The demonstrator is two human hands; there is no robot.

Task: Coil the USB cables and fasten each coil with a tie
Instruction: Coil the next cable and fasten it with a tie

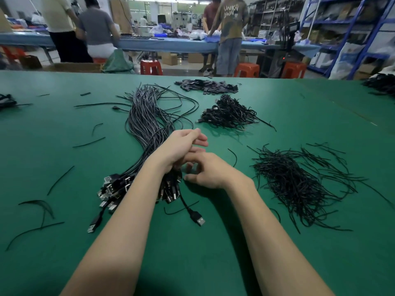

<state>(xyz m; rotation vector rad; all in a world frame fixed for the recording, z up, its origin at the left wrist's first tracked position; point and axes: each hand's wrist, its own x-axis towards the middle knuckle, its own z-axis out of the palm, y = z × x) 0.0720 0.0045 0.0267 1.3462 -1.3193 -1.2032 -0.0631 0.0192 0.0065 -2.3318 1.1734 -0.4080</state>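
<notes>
Two bare forearms reach in from the near edge over a wide dark-green matte surface [64,129]. Loose black USB-A plug on a short lead [197,217] lies just in front of the arms. Right hand [210,170] rests on the green with fingers curled, thumb tip touching the mat; too blurred to tell whether its grip is clamped on anything. Left hand [183,144] lies across the big bundle of grey-black USB cables [147,122], fingers straight and relaxed, grip apart, holding nothing visibly. The bundle's metal-ended plugs [113,189] fan out near the left forearm; the wire ends spread away toward the far side. Right of the hands, a loose heap of thin black wire ties [299,184]. Stray single ties [61,179] scattered on the left part of the surface. Further back, a pile of coiled and tied black cables [228,114], and behind it a flat pile of small dark rectangular strips [206,86]. More dark cable heaps at the far right edge [380,83] and left edge [6,100]. Beyond the surface: red plastic stools [150,67], cardboard boxes on the floor, a long blue-covered work table [175,44] with several people standing or sitting at it, backs turned, blue metal shelving racks [352,28] with stock at right.
</notes>
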